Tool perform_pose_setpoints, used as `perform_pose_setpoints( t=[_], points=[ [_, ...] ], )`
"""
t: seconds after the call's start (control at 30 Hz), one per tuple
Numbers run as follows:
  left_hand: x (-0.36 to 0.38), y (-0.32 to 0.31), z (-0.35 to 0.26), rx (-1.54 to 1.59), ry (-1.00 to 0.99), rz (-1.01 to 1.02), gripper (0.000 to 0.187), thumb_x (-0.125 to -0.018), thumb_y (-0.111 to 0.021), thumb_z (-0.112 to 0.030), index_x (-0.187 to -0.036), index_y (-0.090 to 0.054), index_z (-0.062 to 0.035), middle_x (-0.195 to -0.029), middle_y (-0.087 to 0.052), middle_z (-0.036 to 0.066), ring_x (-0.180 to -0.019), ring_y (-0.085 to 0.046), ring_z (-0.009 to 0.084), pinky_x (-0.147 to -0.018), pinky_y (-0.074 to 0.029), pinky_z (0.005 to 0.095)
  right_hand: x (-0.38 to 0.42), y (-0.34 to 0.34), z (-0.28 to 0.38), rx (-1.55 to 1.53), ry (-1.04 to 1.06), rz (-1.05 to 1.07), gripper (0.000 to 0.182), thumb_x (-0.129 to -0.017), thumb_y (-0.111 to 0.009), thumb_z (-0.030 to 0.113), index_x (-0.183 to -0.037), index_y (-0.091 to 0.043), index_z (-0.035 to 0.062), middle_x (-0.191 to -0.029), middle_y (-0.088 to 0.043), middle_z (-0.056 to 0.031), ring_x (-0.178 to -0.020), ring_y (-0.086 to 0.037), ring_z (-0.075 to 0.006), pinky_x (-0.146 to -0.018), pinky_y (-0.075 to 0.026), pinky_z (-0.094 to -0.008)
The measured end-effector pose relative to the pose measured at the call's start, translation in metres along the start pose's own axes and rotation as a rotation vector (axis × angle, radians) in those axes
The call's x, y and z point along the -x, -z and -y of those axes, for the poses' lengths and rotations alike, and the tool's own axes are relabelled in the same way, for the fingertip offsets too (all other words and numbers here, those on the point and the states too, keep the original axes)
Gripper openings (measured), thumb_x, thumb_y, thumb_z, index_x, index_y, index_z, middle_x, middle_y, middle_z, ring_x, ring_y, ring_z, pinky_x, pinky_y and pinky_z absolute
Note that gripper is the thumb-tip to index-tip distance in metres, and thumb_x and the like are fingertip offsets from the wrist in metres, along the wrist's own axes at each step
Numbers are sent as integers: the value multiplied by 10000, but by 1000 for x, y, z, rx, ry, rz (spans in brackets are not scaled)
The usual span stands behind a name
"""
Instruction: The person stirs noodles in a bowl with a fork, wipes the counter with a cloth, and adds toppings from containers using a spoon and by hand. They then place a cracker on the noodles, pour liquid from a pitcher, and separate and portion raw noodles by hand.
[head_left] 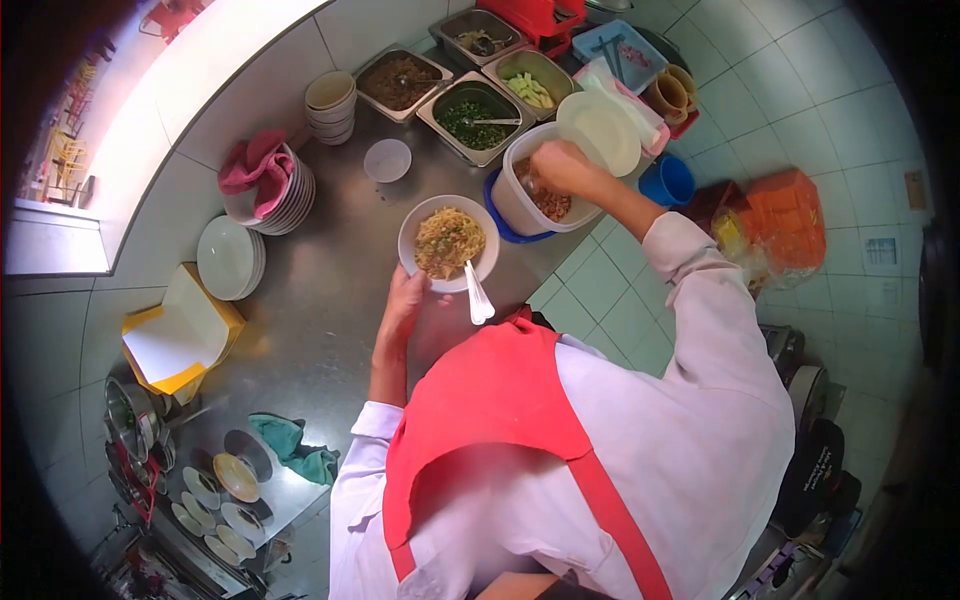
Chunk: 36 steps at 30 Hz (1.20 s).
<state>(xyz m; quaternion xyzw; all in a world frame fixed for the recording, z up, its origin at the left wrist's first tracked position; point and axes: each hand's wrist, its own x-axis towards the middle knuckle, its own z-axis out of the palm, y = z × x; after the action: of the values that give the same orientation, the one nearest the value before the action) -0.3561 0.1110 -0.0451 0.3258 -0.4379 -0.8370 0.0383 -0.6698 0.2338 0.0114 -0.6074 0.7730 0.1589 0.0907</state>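
My left hand (404, 300) grips the near left rim of a white bowl (409, 232), its fingers wrapped under the edge. Noodles with green bits (449, 242) fill the bowl, and a white spoon (478, 295) leans out over its near rim. My right hand (562, 166) reaches into a white tub (517, 212) of reddish-brown crumbly food (552, 204), with its fingers closed. Part of what looks like a spoon shows beside the fingers; the rest is hidden. A blue lid or tray (497, 222) lies under the tub.
Metal trays of chopped greens (477, 118), cucumber (528, 90) and brown food (398, 82) stand behind the bowl. A small white bowl (387, 160), stacked bowls (332, 118), plates (230, 258), a yellow box (180, 335) and a green cloth (292, 448) are leftward. A blue cup (668, 182) stands right.
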Motion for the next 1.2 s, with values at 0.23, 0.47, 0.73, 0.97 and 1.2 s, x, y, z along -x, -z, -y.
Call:
perform_pose_setpoints(
  t=[0.23,0.47,0.73,0.97,1.2],
  points=[
    [-8,-27,-4,-38,64,21,467,-796,-398,-45,-1260,-359,-10,-970,-592,147,-640,-620,215,-480,-540,304,-9,-49,7,-75,-144,-189,119,-717,-596,109,-721,-669,15,-761,-649,-203,-781,-658,-312,-685,-530,-410],
    [-6,-38,-9,-38,41,23,387,-760,-403,-69,-1134,-396,31,-855,-597,173,-551,-607,215,-478,-534,300,-18,-61,4,-449,-67,105,183,-707,-629,124,-841,-684,13,-753,-667,-169,-725,-667,-247,-665,-522,-386],
    [-6,-37,-8,2,-5,46,364,-748,-397,-58,-1095,-407,54,-828,-593,177,-552,-605,222,-484,-535,312,41,3,-10,-1148,-267,26,161,-750,-626,116,-807,-671,-28,-604,-631,-88,-497,-580,-124,-508,-464,-285],
    [-5,-40,-11,2,1,14,342,-750,-398,-59,-1072,-415,54,-828,-592,181,-570,-616,234,-494,-538,319,67,46,67,-1041,-179,-348,165,-751,-624,152,-791,-672,-1,-674,-644,-111,-566,-618,-196,-547,-479,-317],
    [5,-30,-5,25,-18,-21,308,-756,-395,-62,-1032,-431,71,-812,-600,184,-559,-620,234,-499,-545,315,52,26,144,-644,-162,-653,127,-781,-578,131,-739,-631,24,-769,-619,-140,-670,-614,-331,-612,-499,-407]
  ],
)
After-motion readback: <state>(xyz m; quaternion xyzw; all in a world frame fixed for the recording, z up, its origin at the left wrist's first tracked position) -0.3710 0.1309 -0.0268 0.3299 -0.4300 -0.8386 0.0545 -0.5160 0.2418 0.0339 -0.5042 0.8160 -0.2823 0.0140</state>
